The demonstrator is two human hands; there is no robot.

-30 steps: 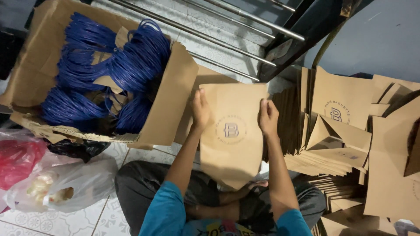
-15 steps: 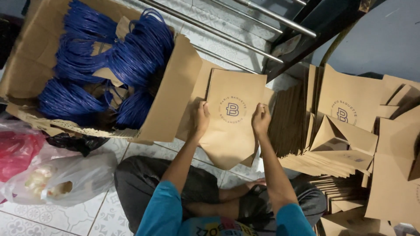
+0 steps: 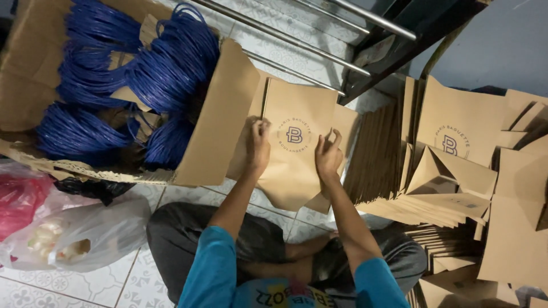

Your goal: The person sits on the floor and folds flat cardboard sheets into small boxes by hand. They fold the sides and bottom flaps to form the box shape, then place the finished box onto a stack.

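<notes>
A tiled floor (image 3: 142,274) carries a cardboard box (image 3: 217,125) and plastic bags (image 3: 85,234).

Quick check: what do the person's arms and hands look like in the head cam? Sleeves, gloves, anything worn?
Both hands bare: left hand and right hand show no gloves, and no rings or watch are visible. Forearms are uncovered. Short bright blue sleeves end near the elbows on both arms.

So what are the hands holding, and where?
A flat brown paper bag: left hand at its left edge, right hand on its right side.
</notes>
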